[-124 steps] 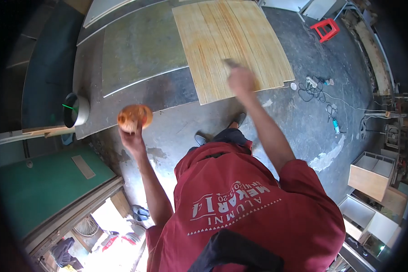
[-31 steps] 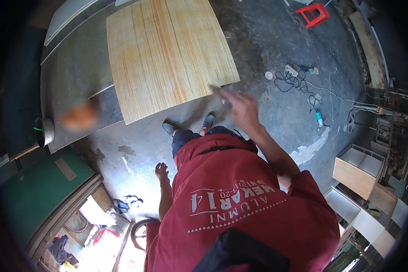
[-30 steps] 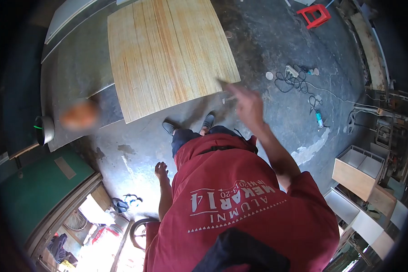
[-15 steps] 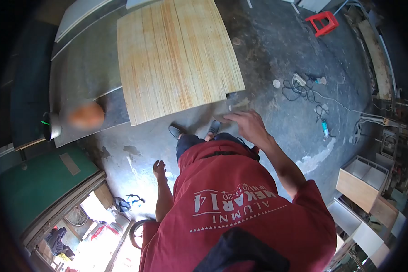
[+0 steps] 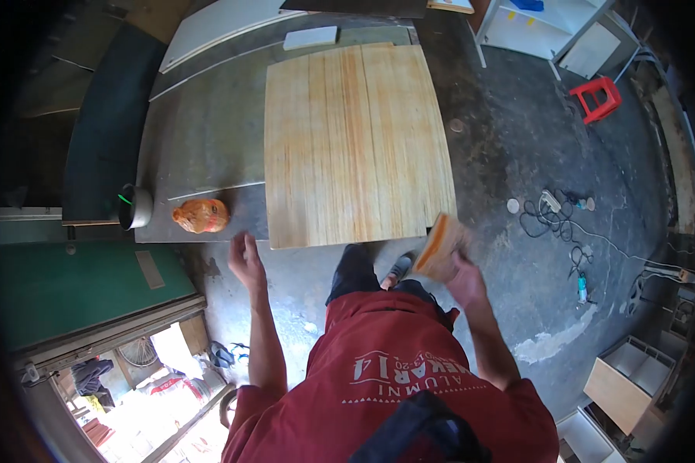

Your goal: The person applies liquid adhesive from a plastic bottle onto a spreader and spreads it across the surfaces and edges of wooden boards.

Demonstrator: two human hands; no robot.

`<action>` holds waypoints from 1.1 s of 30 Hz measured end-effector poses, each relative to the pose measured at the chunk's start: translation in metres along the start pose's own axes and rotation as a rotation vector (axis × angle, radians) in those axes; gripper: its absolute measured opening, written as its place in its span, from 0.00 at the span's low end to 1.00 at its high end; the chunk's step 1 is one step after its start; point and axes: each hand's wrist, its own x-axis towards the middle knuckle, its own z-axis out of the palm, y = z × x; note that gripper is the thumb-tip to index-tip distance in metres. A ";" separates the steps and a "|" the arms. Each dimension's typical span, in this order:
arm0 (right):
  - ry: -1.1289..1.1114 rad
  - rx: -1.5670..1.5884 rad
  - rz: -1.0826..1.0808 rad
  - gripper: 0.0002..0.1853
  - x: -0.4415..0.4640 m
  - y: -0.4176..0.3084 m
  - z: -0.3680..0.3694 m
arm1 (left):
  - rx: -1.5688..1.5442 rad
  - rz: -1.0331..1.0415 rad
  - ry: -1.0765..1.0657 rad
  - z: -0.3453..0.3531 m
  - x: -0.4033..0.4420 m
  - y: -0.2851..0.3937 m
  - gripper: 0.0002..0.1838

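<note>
My right hand (image 5: 465,282) is closed on a flat tan rectangular piece (image 5: 440,248) with an orange-brown band, whose material I cannot make out. It is held just off the near right corner of a wide wooden panel (image 5: 355,147). The panel has pale yellow and brown lengthwise grain and lies on the workbench. My left hand (image 5: 247,261) is raised near the bench's front edge, fingers loosely bent, with nothing seen in it. Just beyond it lies an orange plastic-wrapped bundle (image 5: 201,215).
A grey pot (image 5: 137,208) stands at the left of the workbench (image 5: 201,147). A white block (image 5: 310,38) lies behind the panel. On the floor to the right are a red stool (image 5: 596,100), tangled cables (image 5: 544,220) and a teal power tool (image 5: 582,288). Drawer boxes (image 5: 622,386) stand lower right.
My left hand has risen from beside my body toward the bench edge. The tan piece in my right hand now shows its broad side. The view has shifted, and my feet have stepped.
</note>
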 end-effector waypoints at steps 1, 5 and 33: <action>-0.005 0.005 0.002 0.27 0.002 0.014 0.003 | -0.077 0.084 -0.030 0.014 0.031 0.016 0.11; -0.119 0.171 0.157 0.29 -0.001 0.039 0.063 | -0.165 0.209 -0.274 0.087 0.145 0.058 0.12; 0.313 0.274 -0.111 0.22 0.043 0.122 0.150 | 0.389 0.400 -1.060 0.495 0.380 0.044 0.24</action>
